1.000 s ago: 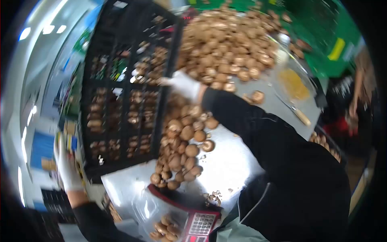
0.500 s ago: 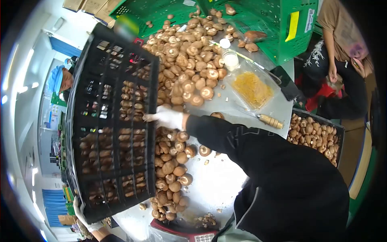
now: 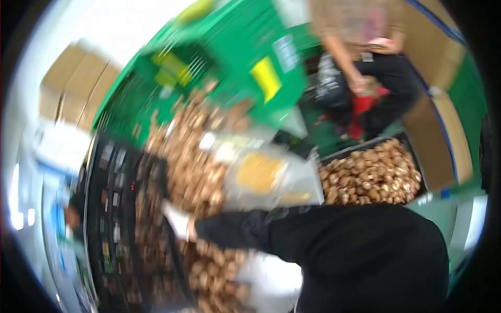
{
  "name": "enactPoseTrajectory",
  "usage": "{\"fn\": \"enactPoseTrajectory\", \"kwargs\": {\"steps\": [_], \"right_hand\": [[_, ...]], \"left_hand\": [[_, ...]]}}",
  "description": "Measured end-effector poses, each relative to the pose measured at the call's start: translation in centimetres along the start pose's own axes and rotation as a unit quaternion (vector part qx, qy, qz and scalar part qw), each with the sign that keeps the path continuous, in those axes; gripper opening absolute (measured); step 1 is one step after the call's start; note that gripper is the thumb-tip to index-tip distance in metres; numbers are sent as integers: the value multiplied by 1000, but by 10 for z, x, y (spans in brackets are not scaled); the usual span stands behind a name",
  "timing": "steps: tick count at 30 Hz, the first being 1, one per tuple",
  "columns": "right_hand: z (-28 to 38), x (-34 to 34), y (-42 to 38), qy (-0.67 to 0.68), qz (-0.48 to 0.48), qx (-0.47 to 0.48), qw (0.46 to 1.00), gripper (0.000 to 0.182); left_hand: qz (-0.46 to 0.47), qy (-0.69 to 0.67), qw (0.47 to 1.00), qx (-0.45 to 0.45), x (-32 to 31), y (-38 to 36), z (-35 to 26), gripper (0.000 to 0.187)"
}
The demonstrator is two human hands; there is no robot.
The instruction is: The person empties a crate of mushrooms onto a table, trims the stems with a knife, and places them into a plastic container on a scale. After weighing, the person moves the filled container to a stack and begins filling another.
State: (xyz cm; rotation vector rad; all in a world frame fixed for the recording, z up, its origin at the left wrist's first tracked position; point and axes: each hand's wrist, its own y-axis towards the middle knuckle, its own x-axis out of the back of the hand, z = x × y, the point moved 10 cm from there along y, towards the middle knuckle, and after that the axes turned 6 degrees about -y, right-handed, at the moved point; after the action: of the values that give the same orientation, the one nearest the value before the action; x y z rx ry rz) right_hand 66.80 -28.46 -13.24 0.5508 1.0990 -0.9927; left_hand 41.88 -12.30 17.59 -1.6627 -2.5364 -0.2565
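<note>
A black plastic crate (image 3: pixel 117 208) stands tilted on its side at the left, with brown mushrooms showing through its slats. My right hand (image 3: pixel 177 221), in a white glove and black sleeve, is closed on the crate's near rim; motion blurs its fingers. Just beyond and below that hand, a heap of loose mushrooms (image 3: pixel 193 161) covers the metal table (image 3: pixel 271 276). My left hand is out of the picture.
Behind the heap stands a large green crate (image 3: pixel 229 57). A clear plastic tray of yellow pieces (image 3: pixel 258 172) lies on the table. At the right is another black crate of mushrooms (image 3: pixel 373 172), near a seated person (image 3: pixel 360 31). Cardboard boxes (image 3: pixel 78 88) are at the upper left.
The view has swung to the right and is blurred, so the table and crates sit lower and further left. My left hand, seen earlier at the black crate's lower corner, has left the frame.
</note>
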Motion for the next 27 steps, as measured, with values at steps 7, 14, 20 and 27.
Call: {"fn": "enactPoseTrajectory", "kwargs": {"steps": [7, 14, 20, 27], "right_hand": [[-8, 4, -8, 11, -24, -60, 998, 80], [15, -46, -54, 6, -117, -64, 991, 58], [10, -99, -30, 29, 53, -25, 998, 57], [-19, -142, -32, -12, 68, 0, 998, 63]], "left_hand": [[-140, -134, 981, 16, 86, -30, 10, 11], [-92, -170, 981, 1, 93, -26, 2, 31], [-66, -175, 982, 35, 118, -37, -6, 38], [-50, -240, 969, -30, 193, -58, 21, 41]]}}
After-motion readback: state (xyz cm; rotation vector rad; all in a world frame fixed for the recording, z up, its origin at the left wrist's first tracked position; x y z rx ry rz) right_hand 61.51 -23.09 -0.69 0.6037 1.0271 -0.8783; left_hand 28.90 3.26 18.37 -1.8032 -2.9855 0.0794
